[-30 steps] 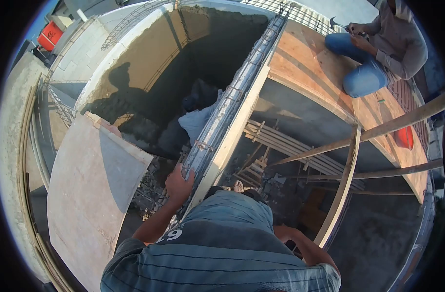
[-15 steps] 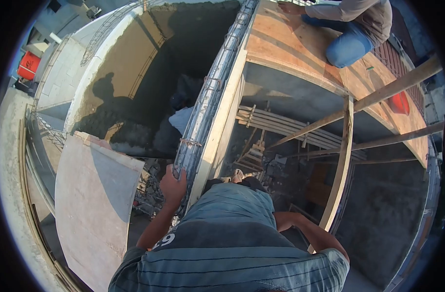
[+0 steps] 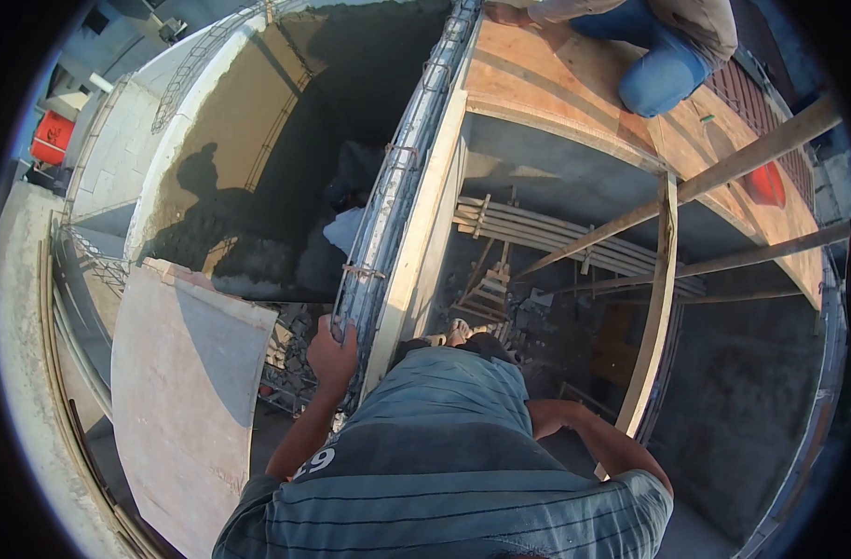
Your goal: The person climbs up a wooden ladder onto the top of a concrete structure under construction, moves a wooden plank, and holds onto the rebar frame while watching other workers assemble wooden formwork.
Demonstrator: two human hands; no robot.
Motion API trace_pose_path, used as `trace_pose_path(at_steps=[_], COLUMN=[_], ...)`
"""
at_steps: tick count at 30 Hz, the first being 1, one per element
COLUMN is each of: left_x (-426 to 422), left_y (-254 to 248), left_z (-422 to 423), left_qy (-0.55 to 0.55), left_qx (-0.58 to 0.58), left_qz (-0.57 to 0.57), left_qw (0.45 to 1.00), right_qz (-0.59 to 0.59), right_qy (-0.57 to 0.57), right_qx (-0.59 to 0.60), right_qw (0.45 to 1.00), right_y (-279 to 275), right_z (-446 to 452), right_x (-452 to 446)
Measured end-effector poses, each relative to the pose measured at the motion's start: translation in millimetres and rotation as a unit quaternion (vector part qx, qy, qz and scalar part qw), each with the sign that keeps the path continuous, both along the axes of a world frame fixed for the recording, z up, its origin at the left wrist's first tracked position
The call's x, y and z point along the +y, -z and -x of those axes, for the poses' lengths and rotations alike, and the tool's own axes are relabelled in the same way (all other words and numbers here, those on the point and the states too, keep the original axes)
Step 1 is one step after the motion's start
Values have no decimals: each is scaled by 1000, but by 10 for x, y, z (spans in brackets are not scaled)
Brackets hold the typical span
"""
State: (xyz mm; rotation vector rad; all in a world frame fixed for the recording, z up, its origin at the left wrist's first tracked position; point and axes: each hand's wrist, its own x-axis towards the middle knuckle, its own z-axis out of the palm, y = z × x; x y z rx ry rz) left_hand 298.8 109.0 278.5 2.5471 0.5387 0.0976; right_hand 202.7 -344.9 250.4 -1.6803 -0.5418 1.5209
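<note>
My left hand (image 3: 333,351) is closed round the near end of the steel rebar cage (image 3: 376,244), which runs along the top of the wall. Beside that cage on its right lies a long pale timber edge board (image 3: 423,219). My right arm bends in at my right side; the hand (image 3: 543,419) is mostly hidden against my body, and its fingers do not show. Just right of it, a narrow wooden beam (image 3: 655,326) slants upward. My bare feet (image 3: 459,332) show below, above the rubble-strewn floor.
A co-worker (image 3: 672,65) kneels on the plywood deck (image 3: 537,79), near a red object (image 3: 766,184). Another person (image 3: 344,228) is down in the walled pit at left. A large plywood sheet (image 3: 183,373) lies left; bamboo poles (image 3: 537,244) and a wooden ladder (image 3: 486,296) stand below.
The view has shifted, so the deck and pit sit higher and further left. The co-worker has lowered a hand to the deck, and the hammer is out of sight. My left hand keeps its hold.
</note>
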Motion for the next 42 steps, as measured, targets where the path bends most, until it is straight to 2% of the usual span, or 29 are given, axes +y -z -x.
trace_pose_path(at_steps=[7, 14, 42], left_x=[10, -1, 2], left_y=[16, -4, -19], left_z=[0, -1, -14], left_qy=[4, 3, 8], left_qx=[-3, -5, 6], left_qz=[-1, -4, -5], left_qw=[1000, 1000, 1000], right_qz=[-9, -7, -8], right_qy=[7, -8, -15], right_qx=[-43, -24, -14], right_qw=[999, 1000, 1000], right_y=[12, 164, 139], right_z=[22, 66, -5], right_x=[-15, -58, -53])
